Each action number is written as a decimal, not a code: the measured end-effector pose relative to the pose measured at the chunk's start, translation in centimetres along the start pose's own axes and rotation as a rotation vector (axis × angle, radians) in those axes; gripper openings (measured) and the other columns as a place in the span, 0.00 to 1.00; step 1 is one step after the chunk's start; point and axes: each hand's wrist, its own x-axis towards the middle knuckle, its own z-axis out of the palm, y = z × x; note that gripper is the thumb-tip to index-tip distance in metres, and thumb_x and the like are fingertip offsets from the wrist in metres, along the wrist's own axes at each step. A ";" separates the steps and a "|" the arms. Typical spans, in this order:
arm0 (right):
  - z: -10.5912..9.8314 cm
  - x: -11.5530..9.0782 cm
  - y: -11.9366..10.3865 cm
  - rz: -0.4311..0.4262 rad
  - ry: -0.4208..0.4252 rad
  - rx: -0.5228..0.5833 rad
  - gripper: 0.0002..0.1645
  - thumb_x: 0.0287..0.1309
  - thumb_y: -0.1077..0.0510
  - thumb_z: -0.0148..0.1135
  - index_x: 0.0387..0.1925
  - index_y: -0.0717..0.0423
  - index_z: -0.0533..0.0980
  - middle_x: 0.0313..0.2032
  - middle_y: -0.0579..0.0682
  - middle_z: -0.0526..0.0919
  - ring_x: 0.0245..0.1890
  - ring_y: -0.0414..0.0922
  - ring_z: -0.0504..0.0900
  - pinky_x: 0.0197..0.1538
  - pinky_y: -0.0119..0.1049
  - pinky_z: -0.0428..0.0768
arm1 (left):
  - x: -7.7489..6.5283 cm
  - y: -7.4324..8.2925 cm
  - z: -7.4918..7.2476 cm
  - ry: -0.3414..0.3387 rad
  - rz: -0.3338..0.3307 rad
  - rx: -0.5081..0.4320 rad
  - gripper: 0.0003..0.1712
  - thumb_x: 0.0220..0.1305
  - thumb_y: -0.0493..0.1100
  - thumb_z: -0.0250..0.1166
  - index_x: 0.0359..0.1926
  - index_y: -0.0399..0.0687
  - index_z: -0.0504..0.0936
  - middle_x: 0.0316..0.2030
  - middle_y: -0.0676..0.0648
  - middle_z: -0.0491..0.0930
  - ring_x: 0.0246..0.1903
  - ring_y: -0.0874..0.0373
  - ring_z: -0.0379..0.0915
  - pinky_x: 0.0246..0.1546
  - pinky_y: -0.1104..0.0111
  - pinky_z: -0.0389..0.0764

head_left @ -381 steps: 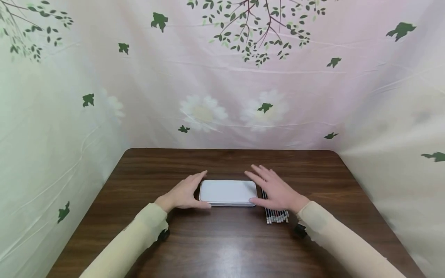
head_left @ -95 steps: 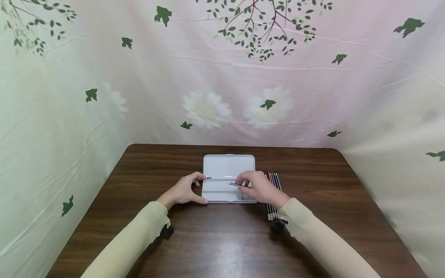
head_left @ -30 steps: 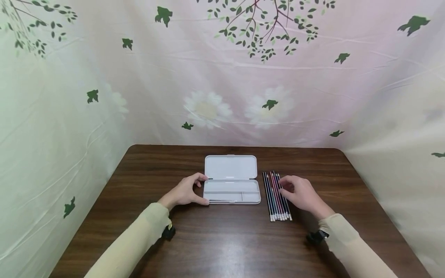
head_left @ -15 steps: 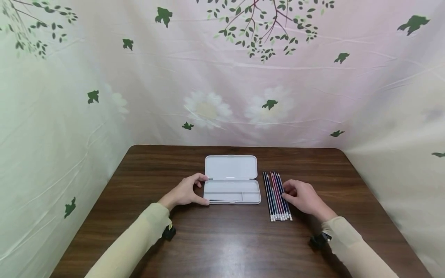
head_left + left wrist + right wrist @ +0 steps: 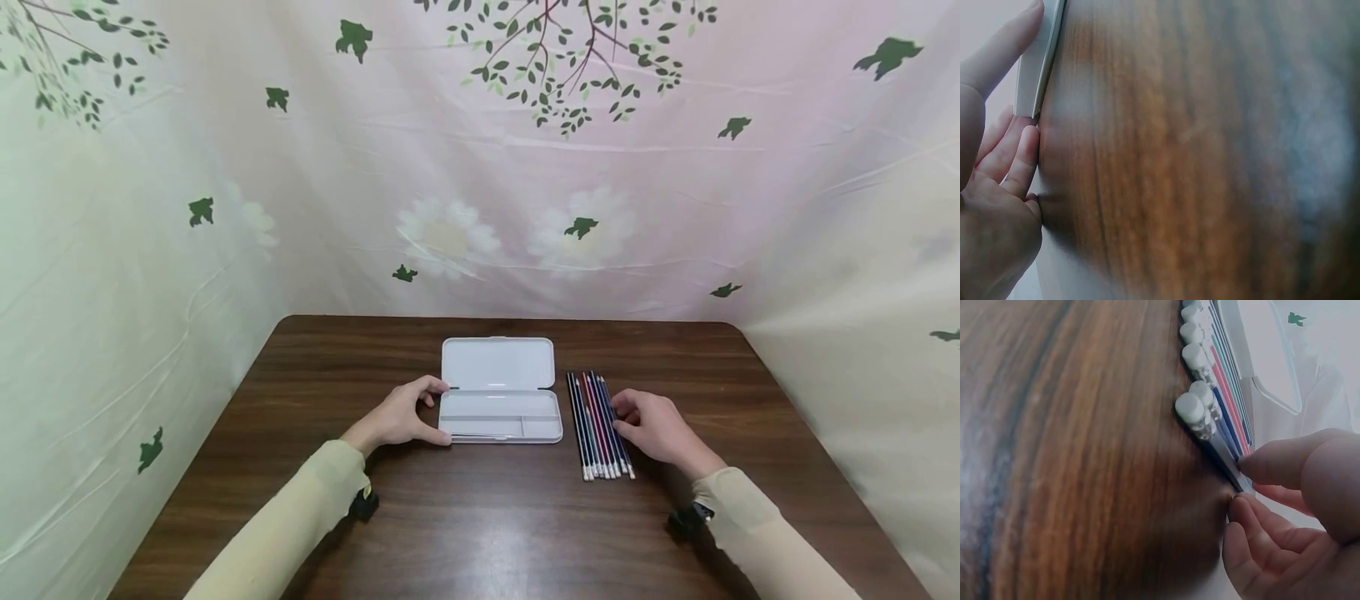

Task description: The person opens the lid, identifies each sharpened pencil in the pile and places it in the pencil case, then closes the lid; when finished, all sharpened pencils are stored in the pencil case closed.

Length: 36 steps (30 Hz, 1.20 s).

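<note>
A white pencil case point(image 5: 498, 404) lies with its lid raised backward on the table. My left hand point(image 5: 401, 414) holds the case's left end, thumb at the front corner and fingers toward the back; its thumb point(image 5: 1007, 47) also shows in the left wrist view. Along the front compartment runs a thin line that looks like a pencil. Right of the case lies a row of several pencils point(image 5: 596, 425), white erasers toward me. At the row's right edge, my right hand point(image 5: 654, 427) pinches the outermost pencil point(image 5: 1222, 457) between thumb and fingers. The fingers partly hide that pencil.
The dark wooden table point(image 5: 480, 508) extends around the case and pencils. A patterned cloth point(image 5: 510, 167) hangs behind it and along both sides. A dark wrist device point(image 5: 365, 502) sits under the left sleeve, another under the right.
Since the earliest frame the case has been opened, and a pencil was carried over it. Within the last second my right hand shifted slightly right; the outermost pencil moved a little. The left hand stayed.
</note>
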 end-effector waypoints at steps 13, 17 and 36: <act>0.8 0.1 -0.2 0.068 0.018 -0.041 0.13 0.57 0.65 0.72 0.44 0.63 0.81 0.32 0.51 0.85 0.33 0.46 0.82 0.37 0.44 0.82 | 0.0 -0.6 0.3 -0.006 0.016 -0.005 0.48 0.44 0.55 0.88 0.65 0.52 0.76 0.59 0.51 0.78 0.54 0.55 0.73 0.60 0.56 0.73; 0.7 0.2 -0.5 0.115 0.008 -0.053 0.13 0.58 0.64 0.72 0.44 0.65 0.80 0.31 0.52 0.85 0.31 0.47 0.82 0.35 0.44 0.82 | 0.1 -0.6 0.3 -0.006 0.007 -0.001 0.48 0.44 0.56 0.88 0.65 0.53 0.76 0.59 0.52 0.78 0.53 0.56 0.73 0.60 0.57 0.73; -0.2 0.0 -0.7 0.150 0.045 -0.064 0.13 0.55 0.65 0.67 0.42 0.70 0.82 0.30 0.53 0.86 0.29 0.47 0.81 0.35 0.44 0.81 | 0.0 -0.3 0.1 -0.004 -0.018 -0.010 0.48 0.43 0.56 0.89 0.65 0.55 0.76 0.58 0.53 0.78 0.53 0.57 0.72 0.59 0.57 0.73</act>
